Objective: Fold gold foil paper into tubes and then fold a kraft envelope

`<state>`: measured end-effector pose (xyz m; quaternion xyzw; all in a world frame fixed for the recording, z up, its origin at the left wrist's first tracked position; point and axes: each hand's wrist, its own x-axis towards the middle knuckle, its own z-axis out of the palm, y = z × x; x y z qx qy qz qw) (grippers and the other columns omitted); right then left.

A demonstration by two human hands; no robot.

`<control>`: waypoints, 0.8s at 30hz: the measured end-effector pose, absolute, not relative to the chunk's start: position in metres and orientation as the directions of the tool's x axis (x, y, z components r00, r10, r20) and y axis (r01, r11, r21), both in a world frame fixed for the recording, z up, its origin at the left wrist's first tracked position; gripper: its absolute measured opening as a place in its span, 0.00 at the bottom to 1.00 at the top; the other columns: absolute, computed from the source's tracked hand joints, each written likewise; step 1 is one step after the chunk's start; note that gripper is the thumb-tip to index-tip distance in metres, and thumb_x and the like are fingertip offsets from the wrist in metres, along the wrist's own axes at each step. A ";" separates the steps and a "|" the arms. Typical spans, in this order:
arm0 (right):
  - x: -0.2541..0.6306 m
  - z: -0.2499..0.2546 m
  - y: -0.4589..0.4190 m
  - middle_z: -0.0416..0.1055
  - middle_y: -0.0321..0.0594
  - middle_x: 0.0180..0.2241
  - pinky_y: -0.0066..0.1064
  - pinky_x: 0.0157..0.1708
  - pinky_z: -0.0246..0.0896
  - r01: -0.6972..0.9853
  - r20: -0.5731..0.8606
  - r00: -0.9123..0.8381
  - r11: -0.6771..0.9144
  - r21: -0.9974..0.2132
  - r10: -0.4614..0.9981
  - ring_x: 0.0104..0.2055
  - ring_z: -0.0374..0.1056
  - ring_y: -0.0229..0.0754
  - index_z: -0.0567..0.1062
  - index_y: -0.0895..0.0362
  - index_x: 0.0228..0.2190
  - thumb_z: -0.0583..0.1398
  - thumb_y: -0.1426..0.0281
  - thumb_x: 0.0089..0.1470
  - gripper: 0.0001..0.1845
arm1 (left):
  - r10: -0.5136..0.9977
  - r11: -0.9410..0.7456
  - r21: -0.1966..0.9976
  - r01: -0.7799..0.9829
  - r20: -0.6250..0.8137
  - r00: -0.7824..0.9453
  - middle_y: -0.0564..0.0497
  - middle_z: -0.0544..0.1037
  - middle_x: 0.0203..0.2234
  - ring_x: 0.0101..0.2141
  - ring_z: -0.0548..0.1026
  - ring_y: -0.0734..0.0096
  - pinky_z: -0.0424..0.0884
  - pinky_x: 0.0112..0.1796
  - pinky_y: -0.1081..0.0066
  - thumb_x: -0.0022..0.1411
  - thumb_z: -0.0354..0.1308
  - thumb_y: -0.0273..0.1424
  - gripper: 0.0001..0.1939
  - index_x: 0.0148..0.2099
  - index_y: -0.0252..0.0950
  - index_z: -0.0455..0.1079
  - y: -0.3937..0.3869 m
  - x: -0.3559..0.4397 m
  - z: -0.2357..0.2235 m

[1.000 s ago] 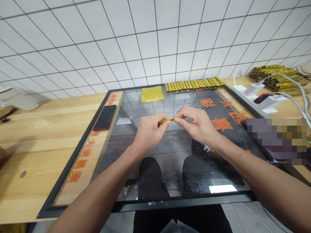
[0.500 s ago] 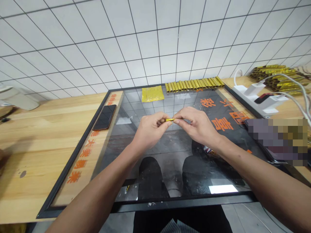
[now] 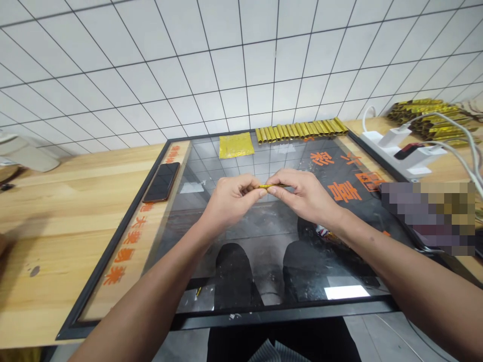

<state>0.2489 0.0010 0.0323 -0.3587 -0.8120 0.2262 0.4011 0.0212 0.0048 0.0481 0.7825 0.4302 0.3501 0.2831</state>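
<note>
- The left hand (image 3: 237, 198) pinches one end of a thin gold piece (image 3: 265, 186) between thumb and curled fingers; the hand is closed, not spread.
- The right hand (image 3: 302, 191) pinches the other end in the same way; the two thumb tips are close together, and whether they touch is hard to tell.
- The gold piece lies level between the two hands, above the middle of a glass panel (image 3: 204, 221); most of it is hidden by the fingers, so its full shape cannot be told.
- The panel has a black frame (image 3: 287, 314) and bears orange characters (image 3: 344, 191); it lies on a wooden tabletop (image 3: 75, 211).
- Along the panel's far edge stands a row of gold tubes (image 3: 302, 130), side by side; just left of them a flat gold sheet (image 3: 237, 146) lies on the glass.
- A phone (image 3: 162, 182) rests at the panel's left edge; to the right are a white power strip (image 3: 392, 156) with plugs and cables, a pile of gold tubes (image 3: 426, 123) near the tiled wall (image 3: 226, 60), and a pixelated object (image 3: 426, 216).
</note>
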 end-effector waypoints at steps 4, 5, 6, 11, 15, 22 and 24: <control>0.249 0.035 0.000 0.80 0.38 0.36 0.37 0.41 0.63 0.382 0.469 -0.463 0.648 -0.659 0.752 0.38 0.73 0.45 0.81 0.52 0.37 0.63 0.66 0.70 0.09 | 0.857 -0.452 0.798 0.399 0.263 0.444 0.53 0.78 0.23 0.25 0.71 0.72 0.64 0.28 0.71 0.65 0.63 0.34 0.11 0.29 0.37 0.75 0.005 0.019 0.049; 0.249 0.035 0.000 0.80 0.38 0.35 0.37 0.41 0.63 0.380 0.467 -0.466 0.647 -0.660 0.751 0.38 0.73 0.45 0.81 0.52 0.37 0.62 0.65 0.70 0.09 | 0.854 -0.442 0.817 0.370 0.258 0.451 0.53 0.78 0.23 0.25 0.71 0.72 0.64 0.28 0.71 0.65 0.63 0.34 0.11 0.30 0.37 0.75 0.005 0.020 0.049; 0.249 0.036 -0.001 0.79 0.38 0.35 0.37 0.41 0.62 0.378 0.468 -0.465 0.646 -0.663 0.752 0.38 0.73 0.45 0.81 0.52 0.37 0.62 0.64 0.71 0.10 | 0.854 -0.433 0.832 0.346 0.255 0.454 0.53 0.78 0.23 0.25 0.71 0.72 0.65 0.28 0.71 0.65 0.63 0.34 0.11 0.30 0.37 0.74 0.005 0.020 0.049; 0.248 0.035 -0.001 0.80 0.38 0.35 0.36 0.40 0.62 0.378 0.473 -0.431 0.630 -0.679 0.769 0.37 0.73 0.44 0.81 0.53 0.36 0.63 0.64 0.70 0.10 | 0.856 -0.400 0.868 0.294 0.239 0.459 0.52 0.78 0.25 0.28 0.75 0.71 0.69 0.31 0.70 0.67 0.62 0.34 0.10 0.32 0.38 0.73 0.007 0.021 0.049; 0.246 0.035 -0.002 0.79 0.37 0.34 0.35 0.40 0.62 0.366 0.474 -0.449 0.640 -0.676 0.758 0.37 0.72 0.43 0.81 0.53 0.36 0.63 0.68 0.69 0.08 | 0.833 -0.440 0.852 0.285 0.267 0.485 0.52 0.77 0.26 0.29 0.75 0.71 0.70 0.33 0.70 0.68 0.60 0.35 0.12 0.31 0.37 0.73 0.008 0.019 0.049; 0.243 0.034 -0.003 0.82 0.37 0.36 0.36 0.40 0.64 0.416 0.444 -0.357 0.565 -0.712 0.822 0.38 0.75 0.44 0.82 0.53 0.38 0.63 0.64 0.70 0.09 | 0.888 -0.357 0.910 0.212 0.260 0.379 0.52 0.78 0.26 0.29 0.76 0.71 0.75 0.34 0.70 0.67 0.63 0.39 0.12 0.34 0.37 0.74 0.008 0.024 0.046; 0.244 0.031 -0.003 0.82 0.37 0.36 0.36 0.39 0.64 0.446 0.453 -0.314 0.551 -0.706 0.834 0.37 0.75 0.45 0.83 0.53 0.39 0.64 0.64 0.69 0.08 | 0.908 -0.296 0.941 0.161 0.226 0.352 0.52 0.78 0.26 0.29 0.76 0.71 0.76 0.34 0.70 0.65 0.65 0.40 0.11 0.37 0.37 0.75 0.010 0.025 0.044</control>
